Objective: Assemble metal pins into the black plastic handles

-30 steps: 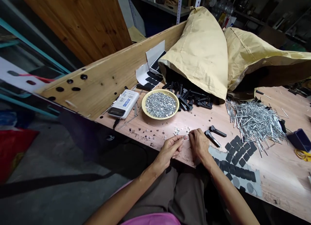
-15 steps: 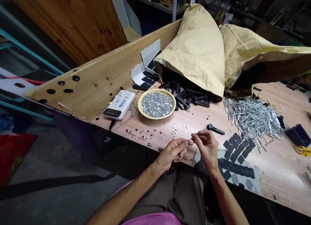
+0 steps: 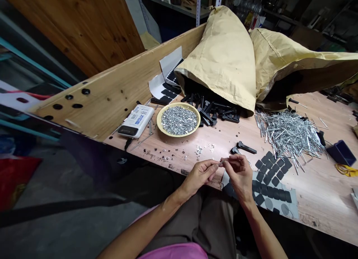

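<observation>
My left hand (image 3: 200, 174) and my right hand (image 3: 239, 174) meet fingertip to fingertip above the near edge of the wooden table (image 3: 321, 192). Both are pinched closed on a thin metal pin (image 3: 222, 162) held between them; whether a small nut sits on it is too small to tell. Just beyond the hands lie a few loose small nuts (image 3: 199, 149) and a black plastic part (image 3: 246, 147). A yellow bowl (image 3: 178, 120) full of small silver nuts stands further back on the left.
A heap of metal pins (image 3: 288, 134) lies at the right. Black plastic parts (image 3: 215, 110) spill from a tan sack (image 3: 223, 57). A sheet of black pads (image 3: 272, 188) lies by my right wrist. A white device (image 3: 136, 120) and a blue box (image 3: 341, 152) flank the work area.
Both hands lifted off the table from beside the loose nuts and drew back toward me, now joined on the pin above the table edge. The view shifted slightly.
</observation>
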{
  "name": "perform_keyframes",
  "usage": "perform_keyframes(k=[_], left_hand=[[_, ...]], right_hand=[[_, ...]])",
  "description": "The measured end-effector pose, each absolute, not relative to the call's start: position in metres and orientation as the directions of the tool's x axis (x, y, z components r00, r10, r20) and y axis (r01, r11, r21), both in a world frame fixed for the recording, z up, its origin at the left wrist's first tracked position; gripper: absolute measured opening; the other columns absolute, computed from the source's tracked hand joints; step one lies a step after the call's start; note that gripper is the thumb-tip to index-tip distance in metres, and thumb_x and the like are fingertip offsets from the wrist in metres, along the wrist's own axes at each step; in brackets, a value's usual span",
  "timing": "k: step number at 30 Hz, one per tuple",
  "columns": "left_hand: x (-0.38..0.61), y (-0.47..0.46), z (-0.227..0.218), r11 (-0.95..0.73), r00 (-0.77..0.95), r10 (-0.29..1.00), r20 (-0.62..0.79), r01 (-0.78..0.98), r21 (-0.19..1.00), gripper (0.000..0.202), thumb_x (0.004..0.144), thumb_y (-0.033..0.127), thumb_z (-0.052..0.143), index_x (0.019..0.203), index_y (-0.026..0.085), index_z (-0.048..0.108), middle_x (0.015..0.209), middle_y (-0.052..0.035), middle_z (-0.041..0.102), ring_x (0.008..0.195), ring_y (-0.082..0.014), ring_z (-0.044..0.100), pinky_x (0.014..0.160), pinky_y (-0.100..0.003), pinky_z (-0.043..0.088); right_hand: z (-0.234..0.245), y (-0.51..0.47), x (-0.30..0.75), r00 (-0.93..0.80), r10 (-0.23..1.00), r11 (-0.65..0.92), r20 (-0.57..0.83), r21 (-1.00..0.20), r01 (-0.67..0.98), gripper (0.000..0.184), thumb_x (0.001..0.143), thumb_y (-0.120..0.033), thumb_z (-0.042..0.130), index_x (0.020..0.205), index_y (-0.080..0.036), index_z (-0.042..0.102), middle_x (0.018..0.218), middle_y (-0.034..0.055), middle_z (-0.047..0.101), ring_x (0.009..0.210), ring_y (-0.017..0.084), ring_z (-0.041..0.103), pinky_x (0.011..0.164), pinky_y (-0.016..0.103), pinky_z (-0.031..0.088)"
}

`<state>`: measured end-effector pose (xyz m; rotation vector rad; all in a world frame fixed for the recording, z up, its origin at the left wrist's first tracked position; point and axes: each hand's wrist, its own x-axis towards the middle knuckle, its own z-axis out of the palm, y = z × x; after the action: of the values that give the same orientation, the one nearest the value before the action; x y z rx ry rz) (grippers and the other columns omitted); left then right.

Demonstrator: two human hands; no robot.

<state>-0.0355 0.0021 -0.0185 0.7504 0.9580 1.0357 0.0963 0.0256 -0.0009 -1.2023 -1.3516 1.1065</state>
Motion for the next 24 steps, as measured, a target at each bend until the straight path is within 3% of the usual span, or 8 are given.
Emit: perform_keyframes(k=[9, 12, 16, 19, 24], left_hand=[[-0.033, 0.003, -0.019, 0.275, 0.129, 0.960, -0.248, -0.276, 0.921, 0.049, 0.072, 0.057, 0.059, 0.089, 0.012, 0.069, 0.046, 0.0077, 0.035, 0.043, -0.0060, 0.028, 0.042, -0.019, 0.022], [-0.030, 0.003, -0.021, 0.273, 0.109, 0.962, -0.252, -0.282, 0.920, 0.050, 0.072, 0.055, 0.059, 0.093, 0.011, 0.069, 0.046, 0.0077, 0.035, 0.043, -0.0064, 0.029, 0.042, -0.020, 0.023], [-0.029, 0.004, -0.023, 0.269, 0.088, 0.963, -0.255, -0.281, 0.921, 0.052, 0.071, 0.053, 0.060, 0.100, 0.010, 0.069, 0.047, 0.0072, 0.035, 0.045, -0.0069, 0.029, 0.043, -0.020, 0.023], [-0.031, 0.004, -0.023, 0.267, 0.112, 0.963, -0.245, -0.267, 0.926, 0.048, 0.072, 0.050, 0.061, 0.099, 0.011, 0.070, 0.046, 0.0072, 0.034, 0.045, -0.0069, 0.029, 0.043, -0.020, 0.023], [-0.037, 0.004, -0.019, 0.279, 0.216, 0.949, -0.231, -0.227, 0.933, 0.043, 0.074, 0.046, 0.060, 0.097, 0.011, 0.071, 0.045, 0.0072, 0.036, 0.044, -0.0064, 0.030, 0.043, -0.020, 0.023]], right_hand=[[-0.009, 0.021, 0.105, -0.122, 0.947, 0.323, 0.299, -0.886, 0.334, 0.009, 0.082, -0.024, 0.059, 0.090, -0.021, 0.055, 0.084, 0.0039, 0.071, 0.076, 0.017, 0.071, 0.071, 0.030, 0.060], [-0.014, 0.022, 0.111, -0.237, 0.870, 0.491, 0.432, -0.722, 0.486, 0.012, 0.086, -0.020, 0.053, 0.096, -0.023, 0.060, 0.088, 0.0048, 0.072, 0.080, 0.018, 0.070, 0.073, 0.032, 0.059], [-0.018, 0.025, 0.118, -0.402, 0.717, 0.690, 0.570, -0.501, 0.522, 0.022, 0.087, -0.015, 0.051, 0.101, -0.024, 0.064, 0.097, 0.0069, 0.072, 0.091, 0.021, 0.068, 0.079, 0.037, 0.058], [-0.011, 0.028, 0.121, -0.404, 0.757, 0.652, 0.514, -0.551, 0.521, 0.020, 0.088, -0.017, 0.051, 0.098, -0.024, 0.066, 0.090, 0.0063, 0.072, 0.084, 0.020, 0.068, 0.074, 0.035, 0.057], [0.000, 0.035, 0.127, -0.382, 0.880, 0.436, 0.282, -0.798, 0.415, 0.014, 0.084, -0.032, 0.060, 0.083, -0.023, 0.070, 0.076, 0.0042, 0.068, 0.071, 0.017, 0.065, 0.062, 0.028, 0.054]])
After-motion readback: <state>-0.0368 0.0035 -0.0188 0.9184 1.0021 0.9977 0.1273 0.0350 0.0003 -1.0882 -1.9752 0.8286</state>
